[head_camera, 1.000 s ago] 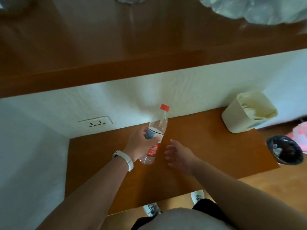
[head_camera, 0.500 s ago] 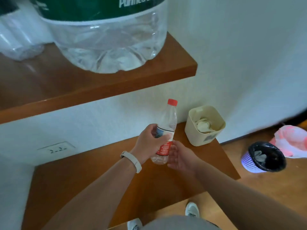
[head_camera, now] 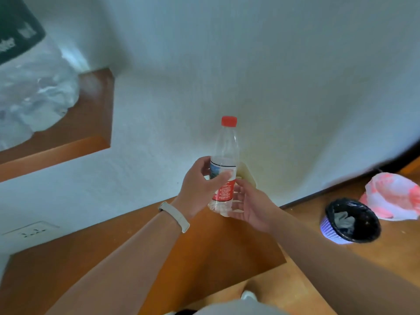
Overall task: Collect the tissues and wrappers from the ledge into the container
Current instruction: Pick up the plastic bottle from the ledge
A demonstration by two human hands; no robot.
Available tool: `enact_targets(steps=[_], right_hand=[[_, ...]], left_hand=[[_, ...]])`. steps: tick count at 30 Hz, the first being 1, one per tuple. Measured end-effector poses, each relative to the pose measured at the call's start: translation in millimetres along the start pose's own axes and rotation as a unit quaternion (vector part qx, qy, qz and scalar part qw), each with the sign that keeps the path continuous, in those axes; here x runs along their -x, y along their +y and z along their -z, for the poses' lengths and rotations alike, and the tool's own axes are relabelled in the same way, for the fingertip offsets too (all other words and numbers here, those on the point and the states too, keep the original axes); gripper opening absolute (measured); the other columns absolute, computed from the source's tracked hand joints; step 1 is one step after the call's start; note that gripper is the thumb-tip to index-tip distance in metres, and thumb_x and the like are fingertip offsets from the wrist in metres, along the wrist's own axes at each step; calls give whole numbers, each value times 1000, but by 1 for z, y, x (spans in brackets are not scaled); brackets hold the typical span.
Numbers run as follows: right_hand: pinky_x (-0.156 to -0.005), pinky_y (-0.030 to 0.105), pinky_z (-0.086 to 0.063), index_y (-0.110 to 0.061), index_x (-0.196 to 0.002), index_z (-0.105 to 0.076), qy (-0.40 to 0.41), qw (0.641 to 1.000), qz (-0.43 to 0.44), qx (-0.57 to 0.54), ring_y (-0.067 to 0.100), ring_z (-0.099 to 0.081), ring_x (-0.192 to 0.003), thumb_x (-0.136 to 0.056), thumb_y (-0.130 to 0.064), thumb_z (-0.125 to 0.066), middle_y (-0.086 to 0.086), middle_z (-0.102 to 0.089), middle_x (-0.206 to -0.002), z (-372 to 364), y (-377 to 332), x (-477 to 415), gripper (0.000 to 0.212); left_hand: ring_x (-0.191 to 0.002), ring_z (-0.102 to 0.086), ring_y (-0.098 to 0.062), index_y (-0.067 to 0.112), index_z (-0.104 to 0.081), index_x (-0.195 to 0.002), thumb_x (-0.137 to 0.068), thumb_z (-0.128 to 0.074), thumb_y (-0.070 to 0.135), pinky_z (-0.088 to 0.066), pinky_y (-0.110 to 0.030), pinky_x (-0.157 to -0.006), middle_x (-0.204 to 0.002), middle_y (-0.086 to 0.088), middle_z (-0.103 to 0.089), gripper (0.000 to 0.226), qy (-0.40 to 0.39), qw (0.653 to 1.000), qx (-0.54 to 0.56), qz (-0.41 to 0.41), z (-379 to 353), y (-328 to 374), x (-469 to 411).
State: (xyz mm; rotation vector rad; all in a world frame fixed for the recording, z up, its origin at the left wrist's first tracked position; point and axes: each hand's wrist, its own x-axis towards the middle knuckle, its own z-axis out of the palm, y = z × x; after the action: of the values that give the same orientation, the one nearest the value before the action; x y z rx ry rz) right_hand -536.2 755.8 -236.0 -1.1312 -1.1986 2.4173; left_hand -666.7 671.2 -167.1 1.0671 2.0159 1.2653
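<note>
- I look down over two bare forearms. The tip of a pale shoe (head_camera: 248, 295) shows on the wood floor at the bottom edge.
- The wooden ledge (head_camera: 136, 258) lies under both arms and runs back to the white wall.
- The left hand (head_camera: 197, 187), with a pale wristband (head_camera: 175, 215) on its wrist, grips a clear plastic bottle (head_camera: 223, 155) round the label, thumb and fingers curled. The bottle is upright in the air above the ledge, red cap on.
- The right hand (head_camera: 252, 205) is held open just beside the bottle's base, fingers loosely spread. I cannot tell whether they touch it.
- The pale container (head_camera: 250, 176) sits at the ledge's far right end against the wall, mostly hidden behind the bottle and the right hand. I cannot see what it holds.
- On the floor to the right, a lilac basket bin (head_camera: 350, 221) with a black liner holds something grey and crumpled. A pink-and-white bag (head_camera: 395, 196) lies just beyond it.
- A wall socket (head_camera: 31, 230) sits at the left. Higher up, an upper shelf (head_camera: 91, 123) bears a large clear jug (head_camera: 29, 94), which is blurred.
</note>
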Motion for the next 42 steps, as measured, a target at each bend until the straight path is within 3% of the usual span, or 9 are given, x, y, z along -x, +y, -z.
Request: enact_targets(steps=[5,10,17,22,28,33,38,42], right_hand=[[-84,41,-51,-15,-108,-65,-1,1000,17,8,26,-68,-92,-98,-50,-48,9,-71,-98,17,-27,-4,41],[-80,34,-53,-14,-110,-64,11,999,24,34,24,-64,-93,-98,-41,-50,12,-67,-108,21,-46,-20,33],[-87,35,-54,-19,-104,-65,90,988,49,118,21,-65,-99,-99,-36,-50,4,-69,-106,26,-63,-31,22],[-87,34,-55,-17,-113,-61,152,976,28,152,18,-64,-100,-99,-37,-51,4,-67,-110,43,-70,-39,26],[-93,39,-54,-19,-119,-58,169,963,24,208,17,-63,-101,-100,-38,-48,0,-66,-110,46,-70,-49,28],[-92,40,-55,-20,-112,-61,185,956,34,227,17,-64,-99,-97,-38,-50,-1,-67,-107,45,-69,-50,26],[-92,39,-55,-24,-106,-62,190,950,44,245,15,-63,-99,-98,-37,-49,-3,-67,-105,42,-69,-48,19],[-92,39,-54,-29,-97,-61,189,945,51,262,13,-62,-98,-98,-35,-50,-5,-67,-104,39,-68,-47,13]], left_hand=[[-96,-59,5,30,-51,-123,-82,-73,39,-47,-5,-66,-112,20,-60,48,20,1000,2,3,-11,12,-21],[-97,-61,0,29,-52,-122,-79,-74,42,-50,-9,-69,-112,18,-62,50,34,999,-1,9,-14,11,-44],[-103,-57,-8,30,-44,-129,-83,-70,41,-49,-16,-78,-118,13,-57,54,8,999,10,31,-29,0,-71],[-105,-55,-10,35,-42,-124,-81,-70,46,-44,-13,-74,-119,15,-54,52,-13,999,11,50,-43,-17,-79],[-102,-58,-8,31,-41,-122,-77,-75,46,-51,-11,-66,-116,14,-55,58,-15,995,60,79,-52,-37,-79],[-105,-60,-13,27,-39,-120,-77,-78,38,-56,-25,-81,-118,6,-54,58,-3,992,107,68,-58,-54,-72],[-100,-61,-10,29,-37,-120,-77,-76,41,-56,-24,-79,-112,12,-55,59,18,995,81,62,-59,-56,-72],[-92,-63,-5,28,-29,-133,-77,-76,41,-53,-17,-71,-105,14,-57,75,30,993,91,74,-53,-57,-72]])
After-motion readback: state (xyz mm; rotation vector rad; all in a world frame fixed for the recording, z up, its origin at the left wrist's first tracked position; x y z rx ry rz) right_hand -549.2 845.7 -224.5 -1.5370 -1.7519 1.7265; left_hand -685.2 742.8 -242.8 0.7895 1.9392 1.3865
